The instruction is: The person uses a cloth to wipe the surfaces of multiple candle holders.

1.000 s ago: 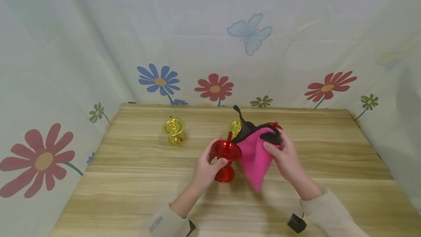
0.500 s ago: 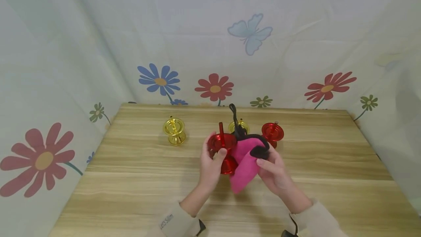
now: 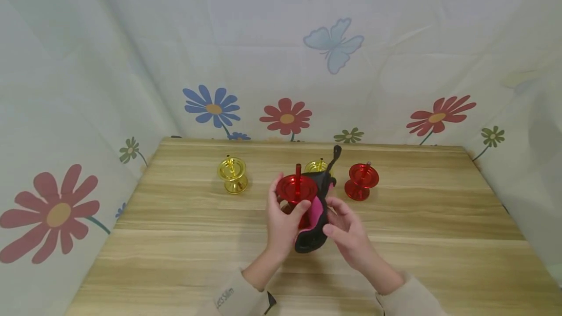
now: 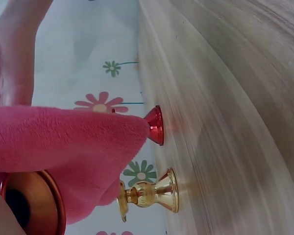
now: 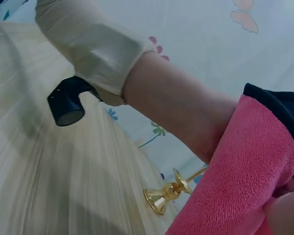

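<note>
My left hand [image 3: 283, 226] grips a shiny red candle holder [image 3: 296, 190], thumb in front of its stem, holding it upright above the table. A pink plush cloth [image 4: 88, 147] with a black backing and a black loop lies against the holder's right side. On the cloth's outer side, my right hand [image 3: 349, 233] pinches it between curled fingers and thumb. In the right wrist view the cloth [image 5: 245, 166] hangs across the left forearm. The underside of the held holder [image 4: 36, 203] shows below the cloth in the left wrist view.
A gold candle holder [image 3: 232, 174] stands back left on the wooden table [image 3: 175, 238]. Another gold one [image 3: 315, 166] is partly hidden behind the cloth. A second red holder [image 3: 361, 182] stands back right. A flowered curtain [image 3: 246, 52] surrounds the table.
My right hand has moved left, bringing the cloth against the held holder and turning its black side outward. The left hand has raised the holder slightly. The standing holders have not moved.
</note>
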### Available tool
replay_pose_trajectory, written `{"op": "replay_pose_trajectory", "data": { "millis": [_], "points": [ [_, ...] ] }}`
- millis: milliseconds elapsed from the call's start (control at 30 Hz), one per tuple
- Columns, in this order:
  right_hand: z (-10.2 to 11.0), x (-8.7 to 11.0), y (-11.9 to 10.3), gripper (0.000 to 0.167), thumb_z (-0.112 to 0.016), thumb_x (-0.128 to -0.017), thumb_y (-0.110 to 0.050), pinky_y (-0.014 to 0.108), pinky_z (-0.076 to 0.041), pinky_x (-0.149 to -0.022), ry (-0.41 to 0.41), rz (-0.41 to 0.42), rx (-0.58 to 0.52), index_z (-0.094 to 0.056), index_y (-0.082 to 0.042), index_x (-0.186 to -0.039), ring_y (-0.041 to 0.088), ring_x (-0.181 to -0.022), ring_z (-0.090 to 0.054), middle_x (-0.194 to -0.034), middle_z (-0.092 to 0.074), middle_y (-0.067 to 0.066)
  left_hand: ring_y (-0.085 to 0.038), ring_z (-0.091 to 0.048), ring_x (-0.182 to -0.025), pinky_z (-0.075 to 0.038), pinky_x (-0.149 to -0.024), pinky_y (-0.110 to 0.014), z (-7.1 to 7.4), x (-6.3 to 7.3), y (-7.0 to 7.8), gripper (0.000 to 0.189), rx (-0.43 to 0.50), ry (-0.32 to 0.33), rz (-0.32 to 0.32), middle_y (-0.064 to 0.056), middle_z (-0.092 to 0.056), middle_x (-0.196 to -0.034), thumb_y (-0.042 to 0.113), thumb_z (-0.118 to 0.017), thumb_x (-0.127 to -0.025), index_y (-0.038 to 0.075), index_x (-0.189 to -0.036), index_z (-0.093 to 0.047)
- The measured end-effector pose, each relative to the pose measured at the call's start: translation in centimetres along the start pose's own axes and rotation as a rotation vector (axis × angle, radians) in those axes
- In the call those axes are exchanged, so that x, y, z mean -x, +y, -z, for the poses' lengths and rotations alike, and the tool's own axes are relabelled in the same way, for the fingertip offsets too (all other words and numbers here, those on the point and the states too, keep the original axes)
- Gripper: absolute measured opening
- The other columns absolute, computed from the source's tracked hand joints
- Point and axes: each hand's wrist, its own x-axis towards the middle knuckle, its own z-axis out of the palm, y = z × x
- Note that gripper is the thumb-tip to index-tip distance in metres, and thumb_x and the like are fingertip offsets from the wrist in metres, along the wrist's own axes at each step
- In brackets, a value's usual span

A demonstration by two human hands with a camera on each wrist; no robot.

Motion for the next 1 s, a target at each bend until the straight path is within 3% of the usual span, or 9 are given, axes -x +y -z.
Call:
{"op": "replay_pose_trajectory", "data": {
  "millis": [200, 267, 433, 567, 600, 733, 833, 1000],
  "points": [
    [-1.2, 0.4, 0.9, 0.053, -0.058, -0.08, 0.001, 0.011, -0.029, -0.098, 0.035, 0.003, 0.32, -0.035, 0.01, -0.126, -0.004, -0.123, -0.033, -0.138, -0.028, 0.024, -0.018, -0.047, -0.109, -0.048, -0.084, -0.034, 0.0, 0.0, -0.1, 0.072, 0.014, 0.055, -0.084, -0.001, -0.048, -0.125, 0.035, -0.07, -0.073, 0.025, -0.132, -0.03],
    [-1.4, 0.5, 1.2, 0.055, -0.058, -0.079, 0.003, 0.011, -0.028, -0.099, 0.025, 0.03, 0.374, -0.033, 0.008, -0.128, -0.003, -0.124, -0.032, -0.138, -0.028, 0.023, -0.018, -0.047, -0.11, -0.048, -0.084, -0.033, 0.0, 0.1, -0.1, 0.072, 0.01, 0.054, -0.096, -0.001, -0.048, -0.126, 0.035, -0.07, -0.073, 0.024, -0.133, -0.03],
    [-1.9, 0.5, 1.6, 0.06, -0.06, -0.078, -0.001, 0.02, -0.031, -0.101, 0.051, 0.023, 0.407, -0.028, -0.003, -0.129, 0.003, -0.119, -0.039, -0.128, -0.041, 0.004, -0.017, -0.045, -0.114, -0.048, -0.085, -0.029, -0.3, 0.3, -0.2, 0.074, -0.009, 0.035, -0.102, 0.001, -0.046, -0.128, 0.032, -0.07, -0.074, 0.021, -0.134, -0.029],
    [-2.1, 0.5, 1.7, 0.07, -0.063, -0.077, -0.005, 0.021, -0.034, -0.099, 0.072, 0.005, 0.41, -0.021, -0.004, -0.134, 0.003, -0.117, -0.04, -0.133, -0.037, 0.012, -0.017, -0.047, -0.113, -0.048, -0.086, -0.028, -0.4, 0.4, -0.2, 0.073, -0.018, 0.018, -0.122, 0.002, -0.046, -0.128, 0.029, -0.071, -0.073, 0.024, -0.134, -0.029],
    [-2.1, 0.5, 1.7, 0.072, -0.063, -0.077, -0.006, 0.016, -0.036, -0.095, 0.072, -0.006, 0.409, -0.02, -0.003, -0.134, 0.003, -0.115, -0.041, -0.133, -0.036, 0.015, -0.017, -0.047, -0.113, -0.048, -0.086, -0.028, -0.4, 0.4, -0.2, 0.073, -0.025, 0.009, -0.13, 0.002, -0.046, -0.128, 0.029, -0.071, -0.073, 0.024, -0.134, -0.029],
    [-1.9, 0.5, 1.5, 0.07, -0.062, -0.079, -0.012, 0.016, -0.042, -0.089, 0.077, -0.084, 0.413, -0.02, -0.003, -0.135, 0.003, -0.107, -0.048, -0.129, -0.039, 0.021, -0.016, -0.046, -0.114, -0.048, -0.085, -0.028, -0.3, 0.3, -0.3, 0.073, -0.051, -0.052, -0.148, 0.002, -0.045, -0.129, 0.033, -0.069, -0.075, 0.023, -0.135, -0.029],
    [-1.6, 0.3, 1.3, 0.057, -0.057, -0.082, -0.009, 0.02, -0.047, -0.08, 0.068, -0.111, 0.419, -0.027, -0.001, -0.13, 0.006, -0.093, -0.053, -0.11, -0.05, 0.018, -0.018, -0.042, -0.12, -0.047, -0.087, -0.034, 0.1, 0.1, -0.4, 0.07, -0.055, -0.123, -0.142, 0.0, -0.04, -0.136, 0.038, -0.064, -0.078, 0.021, -0.137, -0.029],
    [-0.4, 0.2, 0.7, 0.035, -0.047, -0.083, -0.003, 0.023, -0.047, -0.07, 0.049, -0.083, 0.411, -0.039, 0.006, -0.116, 0.008, -0.079, -0.052, -0.088, -0.053, 0.004, -0.022, -0.018, -0.135, -0.036, -0.098, -0.046, 0.6, -0.3, -0.2, 0.062, -0.057, -0.272, -0.116, 0.0, -0.021, -0.147, 0.047, -0.054, -0.082, 0.016, -0.133, -0.036]
  ]
}}
